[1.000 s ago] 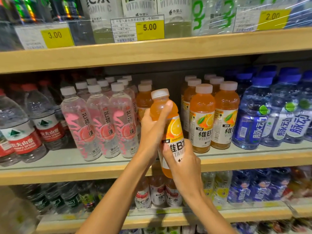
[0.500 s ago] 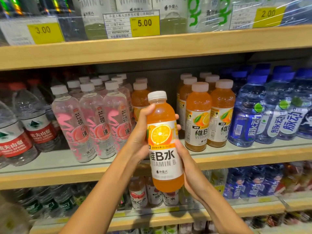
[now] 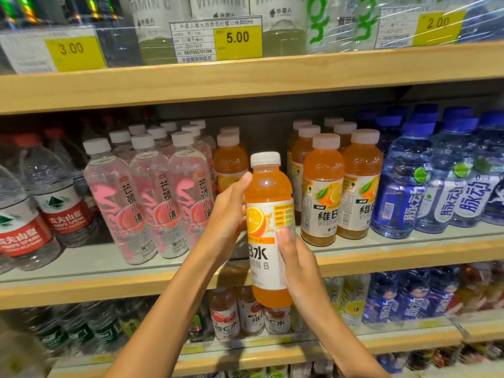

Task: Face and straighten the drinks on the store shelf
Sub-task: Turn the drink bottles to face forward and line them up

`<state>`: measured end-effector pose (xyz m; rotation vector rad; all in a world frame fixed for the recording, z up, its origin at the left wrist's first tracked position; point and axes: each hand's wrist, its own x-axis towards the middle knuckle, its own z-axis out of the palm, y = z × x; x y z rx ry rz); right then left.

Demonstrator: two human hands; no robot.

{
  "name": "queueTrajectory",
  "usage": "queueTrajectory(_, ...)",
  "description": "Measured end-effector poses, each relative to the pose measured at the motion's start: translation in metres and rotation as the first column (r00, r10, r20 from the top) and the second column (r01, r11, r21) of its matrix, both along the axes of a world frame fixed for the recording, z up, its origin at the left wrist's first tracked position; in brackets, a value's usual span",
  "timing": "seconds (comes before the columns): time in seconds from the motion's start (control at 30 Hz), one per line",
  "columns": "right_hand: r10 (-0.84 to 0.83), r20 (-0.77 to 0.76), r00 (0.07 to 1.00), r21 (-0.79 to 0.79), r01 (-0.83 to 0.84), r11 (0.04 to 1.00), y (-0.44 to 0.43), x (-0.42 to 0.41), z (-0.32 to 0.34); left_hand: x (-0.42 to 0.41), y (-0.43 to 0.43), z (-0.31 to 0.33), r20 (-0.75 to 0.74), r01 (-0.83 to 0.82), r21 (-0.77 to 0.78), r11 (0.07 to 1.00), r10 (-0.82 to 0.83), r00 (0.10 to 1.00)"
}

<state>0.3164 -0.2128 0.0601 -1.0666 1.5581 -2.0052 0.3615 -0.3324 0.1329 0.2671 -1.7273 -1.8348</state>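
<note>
Grip: left hand (image 3: pixel 229 211) wrapping the shoulder of the orange bottle (image 3: pixel 268 186), right hand (image 3: pixel 296 266) curling round its label lower down; both clamping it upright in front of the middle shelf (image 3: pixel 109 285) edge, not yet standing on it.
Biggest risk: by judgement, clipping the front orange pair (image 3: pixel 321 192) just right of the grip while pushing into the gap behind it; narrow slot and a full, heavy bottle causing it.
Lesser risk: probably setting down badly faced; label turning partly away, right-hand fingers covering some lettering.
Smallest risk: slipping on smooth plastic, unlikely with two hands closing on it.
Far left of the grip: red-labelled water bottles (image 3: pixel 60 197) holding clear water, red caps on.
Far right of the grip: blue-capped bottles (image 3: pixel 401 192) holding clear liquid, standing several deep.
Just left of the grip: pink-printed bottles (image 3: pixel 120 203) holding clear liquid, white caps on.
Behind the left hand: another orange bottle (image 3: pixel 230 162) sitting further back, filled with orange drink.
In the grip: brimming nearly to the neck with orange drink, white cap (image 3: pixel 265 159) staying sealed.
</note>
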Motion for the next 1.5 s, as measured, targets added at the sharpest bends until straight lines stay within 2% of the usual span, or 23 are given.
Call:
queueTrajectory(0.17, -0.278, -0.215, 0.936, 0.041, 0.293, 0.955, 0.001, 0.007, 0.004, -0.002, 0.021, 0.005, -0.059, -0.208, -0.138, 0.968, 0.201, 0.978)
queueTrajectory(0.27, -0.342, -0.297, 0.892, 0.048, 0.371, 0.927, -0.001, 0.013, -0.002, -0.008, 0.030, 0.006, -0.118, -0.293, -0.098, 0.951, 0.282, 0.952)
queueTrajectory(0.37, -0.318, -0.355, 0.879, 0.077, 0.366, 0.927, -0.001, 0.014, -0.005, -0.009, 0.029, 0.006, -0.118, -0.282, -0.012, 0.959, 0.278, 0.953)
queueTrajectory(0.43, -0.221, -0.326, 0.919, 0.113, 0.270, 0.956, 0.003, 0.010, -0.002, -0.007, 0.023, 0.008, -0.093, -0.201, 0.074, 0.977, 0.207, 0.974)
queueTrajectory(0.5, -0.003, -0.144, 0.990, 0.086, 0.015, 0.996, 0.007, 0.001, 0.003, -0.004, 0.016, 0.010, -0.093, -0.038, 0.212, 0.976, 0.059, 0.994)
queueTrajectory(0.53, 0.123, -0.030, 0.992, 0.051, -0.121, 0.991, 0.009, -0.003, 0.006, -0.003, 0.013, 0.012, -0.104, 0.059, 0.274, 0.960, -0.031, 0.994)
queueTrajectory(0.57, 0.230, 0.089, 0.969, 0.013, -0.232, 0.973, 0.011, -0.007, 0.008, -0.001, 0.010, 0.015, -0.122, 0.162, 0.324, 0.932, -0.128, 0.984)
queueTrajectory(0.63, 0.403, 0.296, 0.866, -0.036, -0.412, 0.910, 0.014, -0.010, 0.013, 0.000, 0.005, 0.018, -0.194, 0.359, 0.396, 0.845, -0.305, 0.932)
queueTrajectory(0.7, 0.562, 0.385, 0.732, -0.096, -0.574, 0.813, 0.015, -0.010, 0.016, 0.000, 0.001, 0.018, -0.296, 0.524, 0.422, 0.740, -0.433, 0.851)
queueTrajectory(0.77, 0.639, 0.402, 0.656, -0.130, -0.650, 0.749, 0.015, -0.006, 0.019, -0.001, -0.002, 0.017, -0.378, 0.639, 0.412, 0.649, -0.517, 0.768)
queueTrajectory(0.83, 0.615, 0.391, 0.685, -0.094, -0.635, 0.767, 0.011, -0.002, 0.020, -0.001, -0.003, 0.017, -0.422, 0.711, 0.395, 0.582, -0.573, 0.703)
queueTrajectory(0.93, 0.489, 0.345, 0.801, -0.008, -0.519, 0.855, 0.005, 0.004, 0.013, -0.001, -0.005, 0.011, -0.436, 0.734, 0.395, 0.552, -0.591, 0.679)
queueTrajectory(1.03, 0.445, 0.278, 0.851, 0.017, -0.467, 0.884, 0.006, 0.007, 0.006, 0.001, -0.008, 0.005, -0.375, 0.665, 0.403, 0.629, -0.549, 0.747)
queueTrajectory(1.13, 0.388, 0.196, 0.901, 0.023, -0.399, 0.917, 0.008, 0.005, 0.002, 0.006, -0.007, 0.001, -0.225, 0.500, 0.377, 0.780, -0.446, 0.866)
queueTrajectory(1.17, 0.351, 0.167, 0.921, 0.024, -0.360, 0.933, 0.008, 0.002, 0.001, 0.008, -0.007, -0.003, -0.140, 0.390, 0.334, 0.858, -0.364, 0.921)
queueTrajectory(1.23, 0.260, 0.084, 0.962, 0.020, -0.263, 0.965, 0.007, -0.006, 0.004, 0.013, -0.006, -0.017, 0.007, 0.097, 0.174, 0.980, -0.099, 0.995)
queueTrajectory(1.3, 0.149, 0.009, 0.989, -0.002, -0.149, 0.989, 0.002, -0.016, 0.007, 0.023, -0.006, -0.036, 0.014, -0.135, -0.114, 0.984, 0.138, 0.990)
queueTrajectory(1.33, 0.091, -0.025, 0.996, -0.011, -0.091, 0.996, -0.002, -0.022, 0.009, 0.028, -0.007, -0.048, -0.011, -0.200, -0.317, 0.927, 0.208, 0.978)
queueTrajectory(1.4, 0.004, -0.100, 0.995, -0.002, -0.004, 1.000, -0.009, -0.033, 0.009, 0.037, -0.011, -0.070, -0.038, -0.235, -0.672, 0.702, 0.284, 0.958)
queueTrajectory(1.5, -0.105, -0.197, 0.975, 0.066, 0.120, 0.991, -0.020, -0.046, 0.006, 0.042, -0.019, -0.090, -0.085, -0.181, -0.939, 0.293, 0.314, 0.946)
